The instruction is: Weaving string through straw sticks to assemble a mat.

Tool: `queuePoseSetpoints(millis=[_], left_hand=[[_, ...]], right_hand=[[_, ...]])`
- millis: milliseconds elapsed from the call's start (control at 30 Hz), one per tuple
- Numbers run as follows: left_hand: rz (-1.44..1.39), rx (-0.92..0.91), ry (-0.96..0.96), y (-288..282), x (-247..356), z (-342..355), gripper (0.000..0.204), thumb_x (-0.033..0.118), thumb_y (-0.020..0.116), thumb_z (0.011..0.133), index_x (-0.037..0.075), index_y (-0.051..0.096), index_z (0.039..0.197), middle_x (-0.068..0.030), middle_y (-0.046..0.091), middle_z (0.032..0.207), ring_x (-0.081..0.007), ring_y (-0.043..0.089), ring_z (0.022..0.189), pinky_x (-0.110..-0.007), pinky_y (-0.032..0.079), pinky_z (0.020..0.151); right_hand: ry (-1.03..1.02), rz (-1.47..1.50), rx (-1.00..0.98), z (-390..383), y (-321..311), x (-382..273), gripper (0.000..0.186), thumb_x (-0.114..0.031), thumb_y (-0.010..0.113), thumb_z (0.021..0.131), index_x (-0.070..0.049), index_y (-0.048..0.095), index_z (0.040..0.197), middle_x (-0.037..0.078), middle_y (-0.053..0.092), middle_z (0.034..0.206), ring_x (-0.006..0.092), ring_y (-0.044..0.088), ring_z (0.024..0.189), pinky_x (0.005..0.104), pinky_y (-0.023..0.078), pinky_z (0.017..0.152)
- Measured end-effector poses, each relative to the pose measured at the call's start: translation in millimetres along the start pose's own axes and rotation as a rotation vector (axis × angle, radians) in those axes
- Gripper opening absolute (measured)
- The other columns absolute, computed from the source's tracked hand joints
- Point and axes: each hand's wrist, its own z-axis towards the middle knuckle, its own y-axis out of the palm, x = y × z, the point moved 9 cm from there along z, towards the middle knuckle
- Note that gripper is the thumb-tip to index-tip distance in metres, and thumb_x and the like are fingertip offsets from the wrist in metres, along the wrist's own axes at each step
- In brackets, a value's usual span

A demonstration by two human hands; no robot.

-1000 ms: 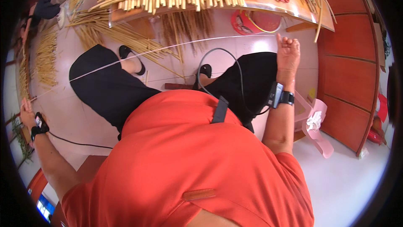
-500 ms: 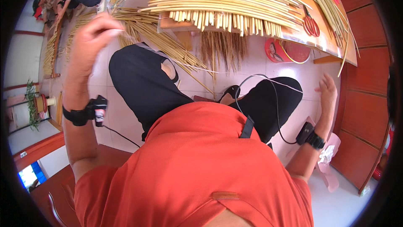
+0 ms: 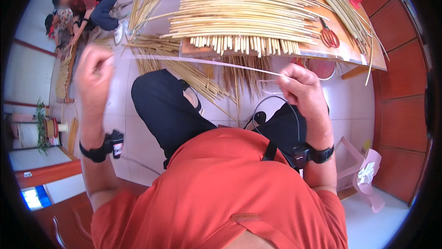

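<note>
A thin whitish string (image 3: 221, 63) stretches nearly straight across the space above my knees. At its right end my right hand (image 3: 304, 87) is closed, thumb and fingertips pinching it, and a loose tail hangs beside the fingers. On the other side my left hand (image 3: 94, 71) is raised with curled fingers, slightly blurred, and the string runs toward it. Beyond the string, pale straw-coloured stalks (image 3: 244, 14) lie side by side in a dense layer on a table, their cut ends facing me.
Red-handled scissors (image 3: 329, 37) lie right of the layer, near more long stalks (image 3: 340, 9). Loose stalks (image 3: 184, 67) spread over the floor under the table. A red basin (image 3: 322, 68) stands below the table edge. Another person (image 3: 94, 0) works at the far left.
My right hand has come up and inward from the far right and now grips the string. The string, slack before, is drawn taut. My left hand has moved slightly down.
</note>
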Motion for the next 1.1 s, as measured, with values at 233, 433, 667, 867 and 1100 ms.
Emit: queuePoseSetpoints(millis=[233, 433, 667, 867, 1100], left_hand=[[0.662, -0.08, -0.458, -85.7, -339.5, -220.9, 0.024, 0.018, 0.049, 0.086, -0.006, 0.054, 0.087, -0.026, 0.056, 0.083, -0.0398, 0.055, 0.079, -0.046, 0.044, 0.073], [0.995, -0.746, -0.697, -48.9, -383.9, -340.9, 0.035, 0.007, 0.056, 0.08, -0.003, 0.058, 0.113, -0.0218, 0.062, 0.104, -0.0375, 0.056, 0.1, -0.045, 0.045, 0.088], [-0.6, -0.562, -0.197, 185.7, 11.1, -111.1, 0.038, 0.013, 0.049, 0.088, 0.003, 0.055, 0.124, -0.0102, 0.061, 0.117, -0.0154, 0.061, 0.086, -0.026, 0.049, 0.075], [-1.224, -1.189, -0.54, 258.6, 223.1, -110.0, 0.033, 0.01, 0.056, 0.091, 0.002, 0.047, 0.122, -0.0018, 0.058, 0.09, -0.0091, 0.055, 0.066, -0.021, 0.043, 0.055], [-0.846, -0.758, -0.134, 201.4, 163.5, -77.0, 0.012, 0.013, 0.056, 0.092, 0.003, 0.062, 0.088, 0.0012, 0.051, 0.063, -0.0059, 0.045, 0.056, -0.023, 0.038, 0.052]], right_hand=[[0.059, -0.536, 0.191, -28.8, -103.6, 89.2, 0.009, -0.007, 0.062, 0.084, -0.001, 0.066, 0.079, -0.002, 0.055, 0.067, 0.0085, 0.054, 0.064, 0.0235, 0.044, 0.06], [-0.168, -0.633, 0.152, -34.8, -64.3, 95.9, 0.008, -0.006, 0.066, 0.078, 0.001, 0.066, 0.082, 0.011, 0.062, 0.077, 0.023, 0.061, 0.072, 0.0318, 0.048, 0.067], [-0.389, -0.758, 0.098, -23.0, 27.9, 42.8, 0.004, -0.007, 0.064, 0.077, -0.003, 0.063, 0.076, 0.014, 0.058, 0.075, 0.0346, 0.06, 0.071, 0.0401, 0.049, 0.063], [-0.482, -0.787, 0.014, -17.5, 81.8, -4.0, 0.003, -0.007, 0.065, 0.077, -0.005, 0.064, 0.078, 0.01, 0.056, 0.072, 0.0324, 0.059, 0.069, 0.0404, 0.048, 0.06], [-0.359, -0.673, 0.048, -10.2, 42.7, 15.2, 0.001, 0.0, 0.066, 0.078, -0.001, 0.065, 0.079, 0.007, 0.055, 0.068, 0.0169, 0.054, 0.064, 0.0287, 0.042, 0.058]])
